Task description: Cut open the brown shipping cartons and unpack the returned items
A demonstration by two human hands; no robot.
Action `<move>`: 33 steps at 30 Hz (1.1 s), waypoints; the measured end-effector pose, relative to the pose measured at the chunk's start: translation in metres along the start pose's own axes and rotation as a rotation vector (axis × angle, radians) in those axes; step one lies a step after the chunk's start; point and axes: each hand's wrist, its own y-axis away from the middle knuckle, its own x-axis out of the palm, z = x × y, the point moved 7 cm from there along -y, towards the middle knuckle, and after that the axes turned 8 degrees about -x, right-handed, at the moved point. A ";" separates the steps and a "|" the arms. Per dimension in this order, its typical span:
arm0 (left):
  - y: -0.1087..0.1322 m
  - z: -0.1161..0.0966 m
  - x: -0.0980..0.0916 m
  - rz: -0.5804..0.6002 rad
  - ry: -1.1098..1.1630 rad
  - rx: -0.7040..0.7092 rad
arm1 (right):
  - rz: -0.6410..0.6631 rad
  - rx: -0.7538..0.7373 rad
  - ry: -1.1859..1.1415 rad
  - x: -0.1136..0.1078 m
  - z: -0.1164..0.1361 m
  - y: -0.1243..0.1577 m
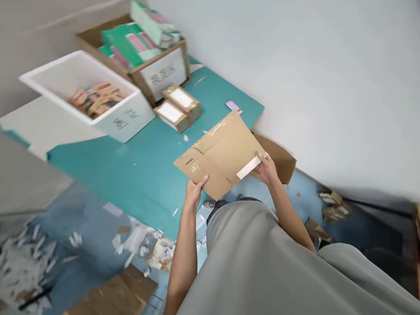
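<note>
A flattened cardboard box point(226, 146), with clear tape along its far edge and a white strip point(248, 167) near its right side, is held out in front of my body. My left hand point(196, 189) pinches its near left edge, thumb on top. At the right corner, beside the white strip, my right hand point(267, 168) grips the cardboard with its thumb on the upper face. The fingers of both hands are partly hidden under the sheet. Two small closed cartons point(179, 107) with white labels lie on the green tabletop point(141, 175) beyond it.
A white bin point(123, 120) holds several orange packets. Behind it, a cardboard box point(164, 72) is filled with green and pink cartons. A purple packet point(234, 106) lies near the wall. An open cardboard box point(278, 159) stands past the table's right edge. Paper scraps point(29, 258) litter the floor.
</note>
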 end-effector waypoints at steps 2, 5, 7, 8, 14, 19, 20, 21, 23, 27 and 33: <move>-0.005 0.003 0.019 0.054 -0.094 -0.064 | -0.111 0.021 -0.024 -0.048 -0.005 0.008; -0.008 0.011 0.055 0.079 -0.243 -0.094 | -0.259 0.100 -0.134 -0.103 -0.029 0.035; -0.010 0.024 0.090 0.128 -0.344 -0.091 | -0.375 0.175 -0.241 -0.137 -0.050 0.054; -0.011 0.034 0.112 0.163 -0.394 -0.094 | -0.428 0.216 -0.299 -0.155 -0.060 0.064; -0.004 0.146 0.259 0.276 -0.665 -0.128 | -0.665 0.429 -0.610 -0.267 -0.123 0.147; 0.048 0.290 0.362 0.472 -1.051 -0.267 | -0.908 0.545 -0.714 -0.341 -0.168 0.235; 0.064 0.320 0.376 0.521 -1.137 -0.319 | -0.984 0.534 -0.720 -0.357 -0.174 0.252; 0.080 0.348 0.387 0.571 -1.216 -0.380 | -1.062 0.519 -0.722 -0.373 -0.180 0.269; 0.114 0.399 0.403 0.664 -1.333 -0.501 | -1.222 0.490 -0.710 -0.405 -0.188 0.304; 0.181 0.479 0.420 0.856 -1.479 -0.724 | -1.543 0.454 -0.623 -0.463 -0.202 0.385; 0.262 0.557 0.428 1.059 -1.704 -0.901 | -1.776 0.437 -0.489 -0.525 -0.212 0.479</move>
